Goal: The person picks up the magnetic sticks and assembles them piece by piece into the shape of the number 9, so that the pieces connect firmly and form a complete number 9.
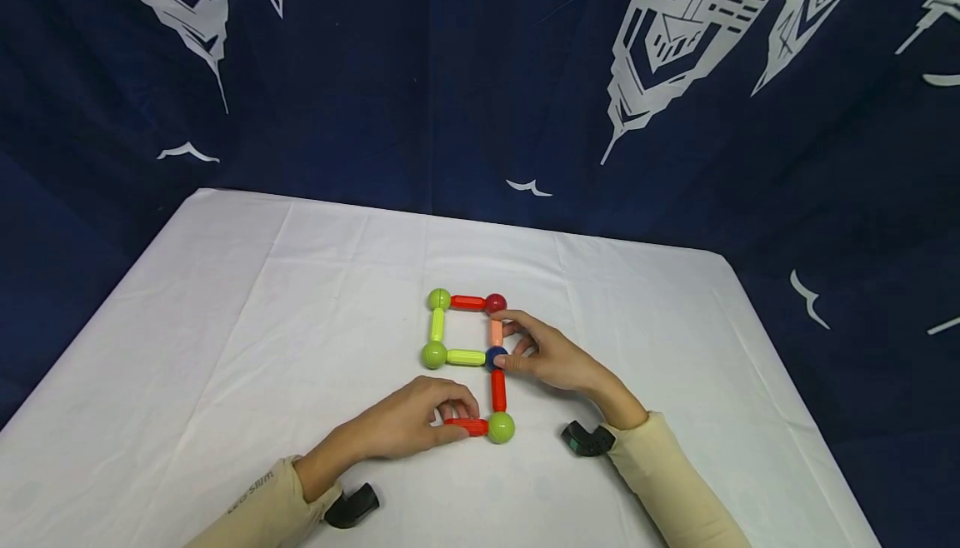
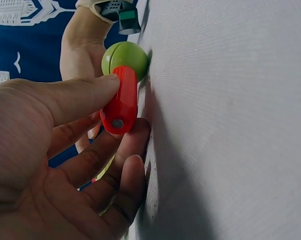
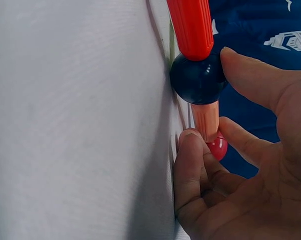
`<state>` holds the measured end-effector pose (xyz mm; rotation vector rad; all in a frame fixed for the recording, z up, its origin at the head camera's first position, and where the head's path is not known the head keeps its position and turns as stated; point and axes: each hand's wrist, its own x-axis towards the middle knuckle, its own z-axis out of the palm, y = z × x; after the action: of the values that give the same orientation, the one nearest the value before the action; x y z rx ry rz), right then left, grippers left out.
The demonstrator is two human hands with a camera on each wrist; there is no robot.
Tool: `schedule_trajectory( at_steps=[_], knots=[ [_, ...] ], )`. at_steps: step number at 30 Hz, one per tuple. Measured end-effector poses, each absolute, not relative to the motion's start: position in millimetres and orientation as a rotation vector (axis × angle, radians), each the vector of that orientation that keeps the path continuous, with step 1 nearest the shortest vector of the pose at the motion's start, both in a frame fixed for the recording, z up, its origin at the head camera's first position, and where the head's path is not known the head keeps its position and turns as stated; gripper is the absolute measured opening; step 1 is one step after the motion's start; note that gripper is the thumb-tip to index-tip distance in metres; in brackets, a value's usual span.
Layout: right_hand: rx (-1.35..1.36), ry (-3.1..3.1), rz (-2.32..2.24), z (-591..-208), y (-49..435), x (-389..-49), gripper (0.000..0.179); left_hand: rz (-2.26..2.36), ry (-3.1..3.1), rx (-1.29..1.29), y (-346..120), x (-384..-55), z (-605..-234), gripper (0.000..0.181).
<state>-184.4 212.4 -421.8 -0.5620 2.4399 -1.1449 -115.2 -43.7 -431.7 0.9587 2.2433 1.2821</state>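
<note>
Magnetic balls and sticks lie joined as a square with a tail. My left hand pinches a red magnetic stick between thumb and fingers; its far end meets a green ball. Another red stick links that ball to a dark blue ball. My right hand has its thumb on the blue ball, while its other curled fingers lie at the orange stick and near the red ball. Two yellow-green sticks, one of them the lower stick, form other sides of the square.
A green ball and a second green ball mark the square's left corners; a red stick forms its far side. White cloth covers the table. Behind it hangs a dark blue curtain with white prints.
</note>
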Motion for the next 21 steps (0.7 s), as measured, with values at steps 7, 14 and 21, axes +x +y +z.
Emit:
schedule_trajectory(
  at_steps=[7,14,21],
  knots=[
    [-0.557,2.439,-1.147,-422,212,-184,0.064,1.284,2.246,0.960,-45,-115,-432,0.014],
    [-0.565,2.428,-1.147,-424,211,-185,0.064,1.272,2.263,0.933,-47,-116,-433,0.014],
    [-0.618,2.429,-1.125,-424,222,-187,0.067,1.258,2.308,0.936,-50,-117,-431,0.018]
  ],
)
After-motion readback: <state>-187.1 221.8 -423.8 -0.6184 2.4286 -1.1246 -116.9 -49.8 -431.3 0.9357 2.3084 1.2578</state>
